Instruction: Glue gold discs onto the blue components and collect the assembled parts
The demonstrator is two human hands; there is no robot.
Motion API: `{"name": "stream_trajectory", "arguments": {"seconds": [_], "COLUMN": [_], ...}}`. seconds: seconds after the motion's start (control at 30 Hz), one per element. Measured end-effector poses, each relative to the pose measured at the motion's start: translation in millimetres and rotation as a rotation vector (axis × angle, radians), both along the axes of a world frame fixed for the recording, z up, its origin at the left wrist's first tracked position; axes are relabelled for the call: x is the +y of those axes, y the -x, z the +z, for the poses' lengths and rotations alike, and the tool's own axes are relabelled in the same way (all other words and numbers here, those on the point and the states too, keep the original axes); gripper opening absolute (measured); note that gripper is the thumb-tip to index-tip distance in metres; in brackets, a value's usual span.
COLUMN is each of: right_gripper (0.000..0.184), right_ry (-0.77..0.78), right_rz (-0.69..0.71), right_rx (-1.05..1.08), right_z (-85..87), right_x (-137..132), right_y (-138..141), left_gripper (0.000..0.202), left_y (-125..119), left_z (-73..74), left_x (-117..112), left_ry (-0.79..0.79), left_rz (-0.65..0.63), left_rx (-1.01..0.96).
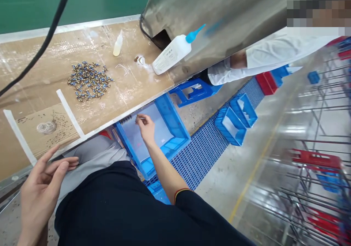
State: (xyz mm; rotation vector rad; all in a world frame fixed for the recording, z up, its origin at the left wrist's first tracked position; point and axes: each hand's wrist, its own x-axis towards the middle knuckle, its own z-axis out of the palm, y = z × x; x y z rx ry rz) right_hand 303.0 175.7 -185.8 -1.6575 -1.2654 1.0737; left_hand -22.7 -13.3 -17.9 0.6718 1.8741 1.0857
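My right hand [146, 128] is over a blue plastic crate [181, 129] beside the bench, thumb and fingertips pinched on a small metal part [136, 118], mostly hidden by the fingers. Beside it, a row of small dark parts [126, 119] lies along the crate's bench-side edge on a pale sheet [159, 121]. My left hand [44, 187] is in front of the bench edge, fingers apart, holding nothing. A pile of small brass-and-blue fittings [90, 80] rests on the bench. Nearer to the left hand, a small clear round object [46, 127] sits on a cardboard piece [59, 119].
A white bottle with a blue nozzle [172, 53] and a small dropper bottle [117, 44] are on the bench [131, 81]. A metal housing [219, 15] stands behind. A co-worker's sleeve [274, 52], a blue stool [197, 92] and blue crates [231, 127] are to the right.
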Motion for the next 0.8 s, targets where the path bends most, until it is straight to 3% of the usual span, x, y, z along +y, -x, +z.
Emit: {"name": "stream_trajectory", "arguments": {"seconds": [0.17, 0.37, 0.6, 0.7, 0.8], "right_gripper": [0.033, 0.032, 0.033, 0.033, 0.041], "right_ry": [0.172, 0.276, 0.295, 0.267, 0.169], "right_rz": [0.038, 0.077, 0.092, 0.065, -0.004], "right_rx": [-0.128, -0.25, -0.284, -0.274, -0.258], "right_z": [-70.2, -106.6, -112.6, -102.7, -80.6], "right_x": [52, 63, 65, 64, 57], "right_y": [-32, -32, -35, -30, -27], "left_gripper": [0.079, 0.082, 0.077, 0.078, 0.08], "left_y": [9, 10, 16, 20, 25], "left_z": [4.5, 5.1, -2.7, -6.3, -6.4], "left_x": [-6, -12, -18, -21, -23], "left_ry": [0.014, 0.022, -0.001, -0.001, 0.017], "left_rz": [0.076, 0.115, 0.118, 0.119, 0.125], "left_rx": [0.056, 0.035, -0.019, -0.03, -0.049]}}
